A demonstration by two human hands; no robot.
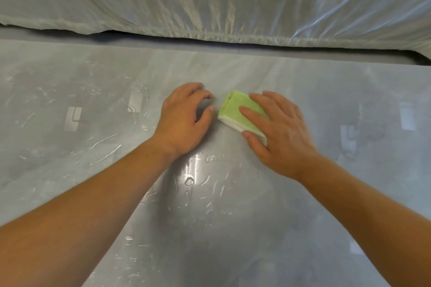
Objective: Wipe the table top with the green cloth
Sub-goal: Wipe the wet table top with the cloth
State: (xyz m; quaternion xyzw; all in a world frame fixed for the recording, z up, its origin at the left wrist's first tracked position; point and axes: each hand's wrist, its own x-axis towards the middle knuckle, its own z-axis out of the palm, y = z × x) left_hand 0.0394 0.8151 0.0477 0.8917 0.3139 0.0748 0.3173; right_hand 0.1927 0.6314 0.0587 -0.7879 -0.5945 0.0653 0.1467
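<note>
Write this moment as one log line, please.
step: wiping | right hand flat on cloth | left hand beside it, empty | table wet

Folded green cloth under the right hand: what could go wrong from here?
The folded green cloth is small, so narrow passes may miss water streaks on the wet grey table top. The right hand presses flat without a grip, so the cloth might slip. The empty left hand could smear wiped areas.

A translucent plastic sheet [210,0] covers a bulky form along the far side, and its lower hem hangs in wrinkled folds. Water streaks and droplets [189,181] lie scattered nearer the camera.
</note>
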